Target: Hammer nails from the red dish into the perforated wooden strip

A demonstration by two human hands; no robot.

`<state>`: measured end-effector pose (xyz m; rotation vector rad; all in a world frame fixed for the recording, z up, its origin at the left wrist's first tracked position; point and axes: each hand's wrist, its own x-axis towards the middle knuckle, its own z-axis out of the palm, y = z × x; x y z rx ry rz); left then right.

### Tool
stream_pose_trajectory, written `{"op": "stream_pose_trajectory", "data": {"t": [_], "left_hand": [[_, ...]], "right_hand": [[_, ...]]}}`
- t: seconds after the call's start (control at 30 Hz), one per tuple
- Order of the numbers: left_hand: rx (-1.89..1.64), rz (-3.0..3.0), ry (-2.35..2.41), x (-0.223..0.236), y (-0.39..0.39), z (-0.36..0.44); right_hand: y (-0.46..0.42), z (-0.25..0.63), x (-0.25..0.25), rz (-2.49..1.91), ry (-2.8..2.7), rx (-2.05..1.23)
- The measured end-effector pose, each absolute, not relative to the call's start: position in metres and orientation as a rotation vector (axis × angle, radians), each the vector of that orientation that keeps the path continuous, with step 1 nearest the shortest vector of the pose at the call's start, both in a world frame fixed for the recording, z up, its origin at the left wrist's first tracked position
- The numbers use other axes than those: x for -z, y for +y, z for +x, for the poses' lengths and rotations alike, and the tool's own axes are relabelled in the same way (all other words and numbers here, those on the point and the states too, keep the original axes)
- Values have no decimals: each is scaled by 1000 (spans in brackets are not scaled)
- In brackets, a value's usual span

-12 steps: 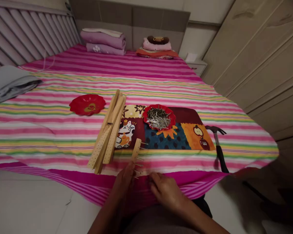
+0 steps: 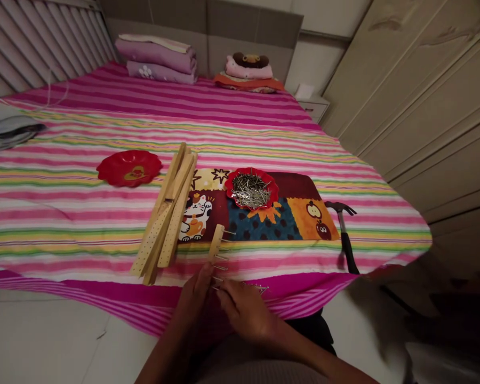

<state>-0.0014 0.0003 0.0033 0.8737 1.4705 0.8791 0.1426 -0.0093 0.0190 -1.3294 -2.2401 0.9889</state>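
A short wooden strip [image 2: 216, 241] with several nails sticking out of its right side stands on edge at the near edge of the bed. My left hand [image 2: 194, 298] grips its near end, fingers closed round it. My right hand [image 2: 244, 312] is beside it, fingertips pinched at one of the lower nails [image 2: 220, 277]. A few loose nails [image 2: 260, 288] lie on the sheet just right of my right hand. A red dish [image 2: 251, 189] heaped with nails sits beyond on a patchwork mat [image 2: 264, 218].
Several long perforated wooden strips [image 2: 166, 213] lie stacked left of the mat. An empty red dish [image 2: 129, 167] is further left. A hammer [image 2: 344, 234] lies at the right edge of the bed. Folded bedding [image 2: 156, 56] and grey cloth [image 2: 8, 133] lie far off.
My right hand has moved left, up to the nails in the strip. The view shifted slightly left. My left hand keeps hold of the strip.
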Motion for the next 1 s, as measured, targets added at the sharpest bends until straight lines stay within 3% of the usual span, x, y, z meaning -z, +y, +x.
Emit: {"op": "stream_pose_trajectory", "data": {"t": [0.17,0.43,0.53,0.7,0.83,1.0], "left_hand": [[-858,959,1533,-4,-1,-1],[-824,950,1549,-8,0,-1],[-835,946,1548,-7,-1,-1],[-846,994,1562,-4,-2,0],[-824,1006,1591,-2,-3,1],[-827,1036,1640,-2,-5,6]], "right_hand": [[-16,140,-11,-1388,-1899,-1154],[-7,147,-8,-1272,-2558,-743],[-7,147,-5,-1232,-2494,-775],[-13,137,-10,-1373,-1806,-1224],[-9,131,-21,-1583,-848,-2011],[-1,140,-23,-1361,-59,-2502]]}}
